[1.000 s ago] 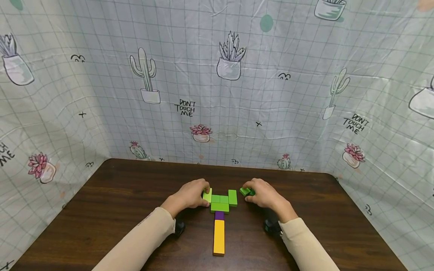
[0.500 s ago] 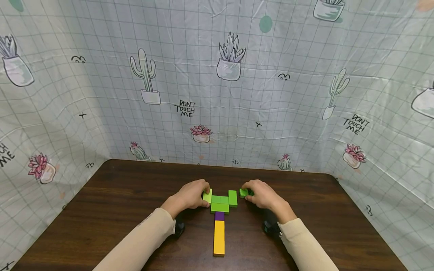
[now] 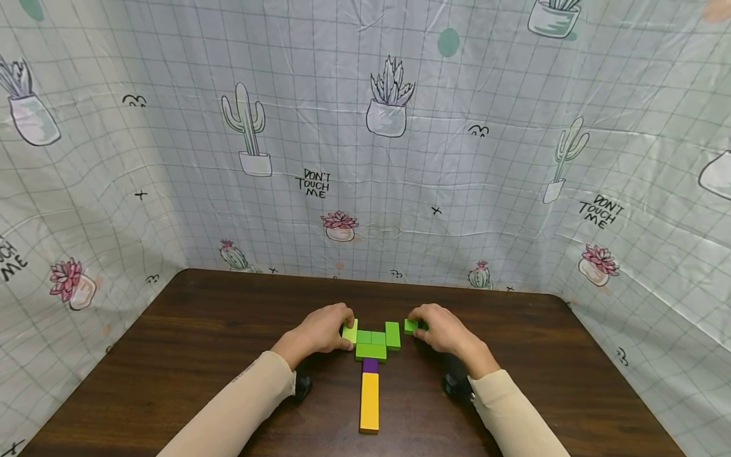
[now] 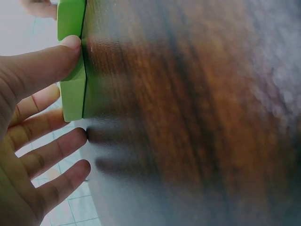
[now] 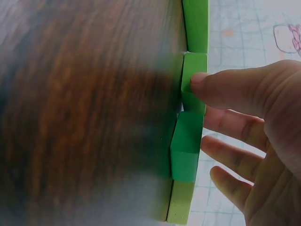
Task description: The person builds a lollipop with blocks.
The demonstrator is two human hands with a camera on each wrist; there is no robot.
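My left hand pinches a light green block between thumb and fingers. That block stands at the left end of a flat layout: two small green blocks, a wider green block, a purple block and a long yellow-orange block. An upright green block forms the layout's right end. To the right of it, my right hand pinches a small green block, thumb on its near side in the right wrist view. A darker green block lies beside it, mostly hidden by the hand in the head view.
An olive-green block lies past the darker one in the right wrist view. All blocks lie on a dark wood table. A patterned curtain hangs behind the table and along both sides.
The small green block in my right hand has turned from slanted to square with the layout. The darker green block shows less behind the fingers. My left hand has stayed in place.
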